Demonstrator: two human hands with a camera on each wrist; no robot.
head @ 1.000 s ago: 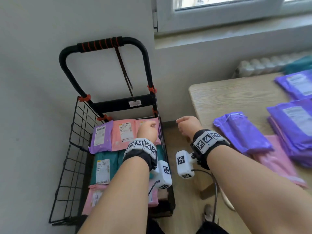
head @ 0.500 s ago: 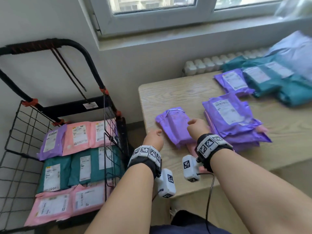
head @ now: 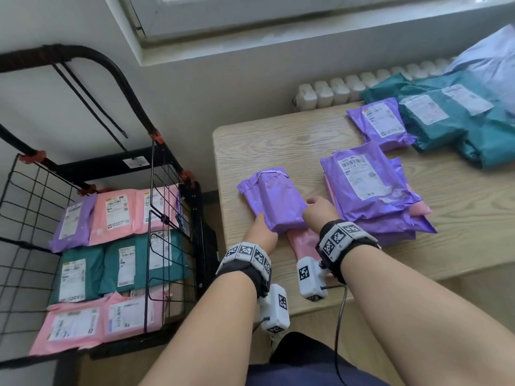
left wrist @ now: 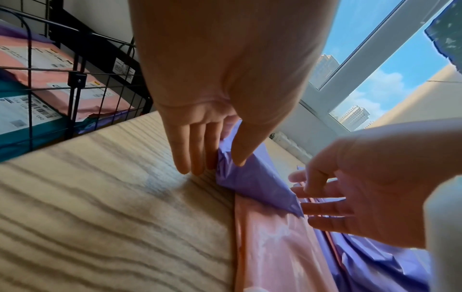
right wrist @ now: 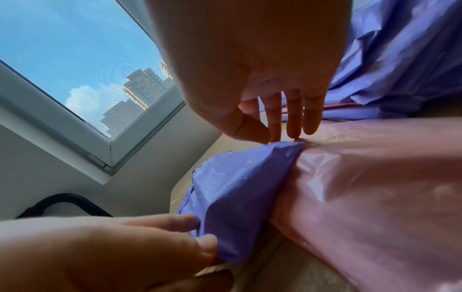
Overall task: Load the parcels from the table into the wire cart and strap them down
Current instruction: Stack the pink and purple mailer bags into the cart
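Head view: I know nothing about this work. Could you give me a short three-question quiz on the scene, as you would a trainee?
1. True or false: the purple parcel nearest the table's left edge lies partly on a pink parcel.
2. Where does the wire cart stand? A) on the table B) to the left of the table C) on the windowsill
3. Fill in: the middle row of parcels in the cart is ____ in colour.

Key: 1 true; 2 B; 3 teal.
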